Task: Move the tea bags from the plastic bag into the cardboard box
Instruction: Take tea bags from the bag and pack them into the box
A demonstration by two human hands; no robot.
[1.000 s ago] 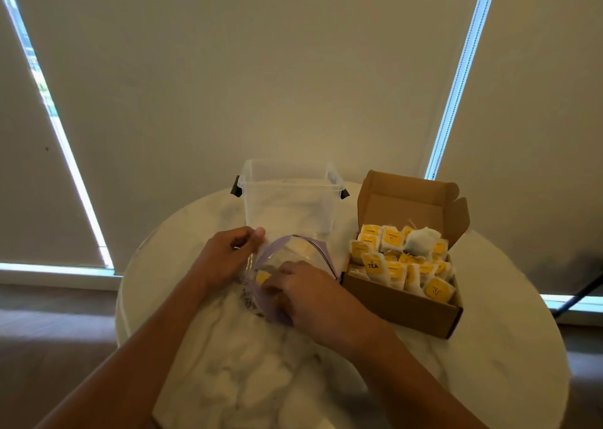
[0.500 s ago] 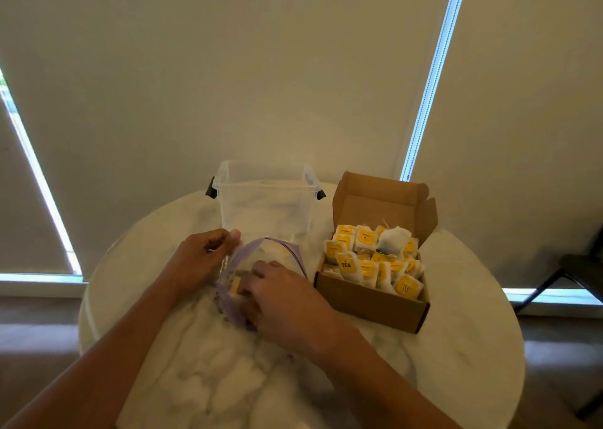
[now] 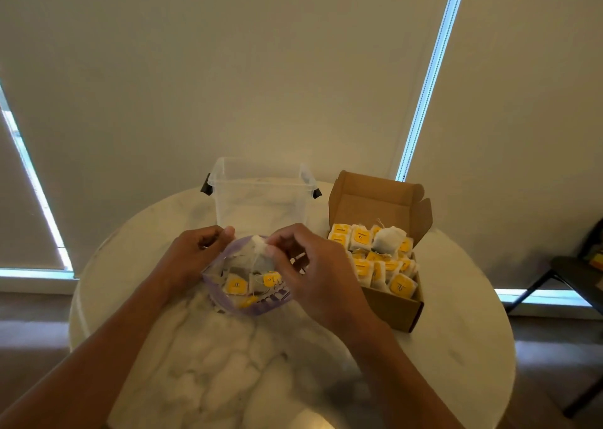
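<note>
A clear plastic bag with a purple rim (image 3: pixel 261 304) lies open on the round marble table (image 3: pixel 456 347). Inside it lie a few tea bags with yellow tags (image 3: pixel 236 284). My left hand (image 3: pixel 192 252) pinches the bag's rim at its far left. My right hand (image 3: pixel 306 272) pinches a white tea bag (image 3: pixel 257 242) at its top and holds it above the bag's mouth. The open cardboard box (image 3: pixel 388 307) stands to the right, filled with several tea bags (image 3: pixel 375 255).
An empty clear plastic tub with black clips (image 3: pixel 261 196) stands just behind the bag. A dark chair (image 3: pixel 567 275) is off the table's right side. Closed blinds fill the wall behind.
My right hand has come up out of the plastic bag with a tea bag pinched in its fingers. The left hand keeps hold of the rim. The view has shifted.
</note>
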